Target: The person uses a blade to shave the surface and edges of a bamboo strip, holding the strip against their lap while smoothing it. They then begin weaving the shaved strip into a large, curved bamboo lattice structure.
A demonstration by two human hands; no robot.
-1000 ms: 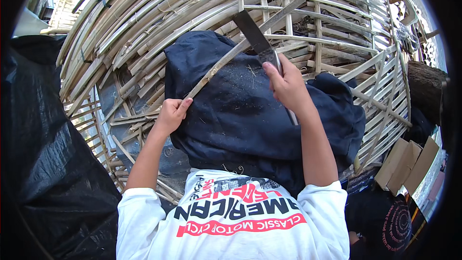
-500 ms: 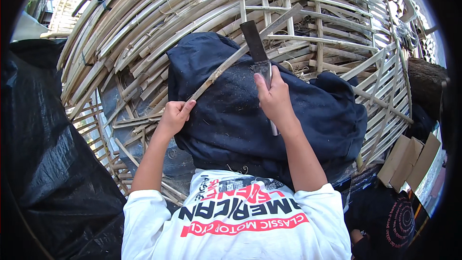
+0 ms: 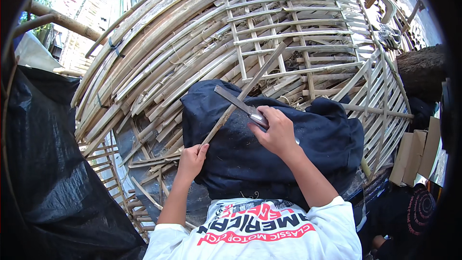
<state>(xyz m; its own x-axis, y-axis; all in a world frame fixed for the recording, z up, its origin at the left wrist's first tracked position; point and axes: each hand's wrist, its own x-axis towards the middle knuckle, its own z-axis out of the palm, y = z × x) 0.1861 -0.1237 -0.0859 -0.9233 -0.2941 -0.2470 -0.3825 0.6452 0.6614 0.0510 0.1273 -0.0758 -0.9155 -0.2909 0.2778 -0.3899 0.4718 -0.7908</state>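
Seen from above, the person's left forearm [image 3: 175, 202] rises with a slight lean to the right, ending in the left hand [image 3: 192, 161], its fingers curled tight and its thumb pointing up and rightward. The right forearm [image 3: 313, 175] slants up and leftward to the right hand [image 3: 275, 132], back uppermost, fingers wrapped in a grip. The 2 hands are apart (the right sits higher in view).

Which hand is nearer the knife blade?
Right. The right hand grips the knife handle, just behind the blade; the left hand is farther off, lower and to the left, pinching the lower part of the bamboo strip.
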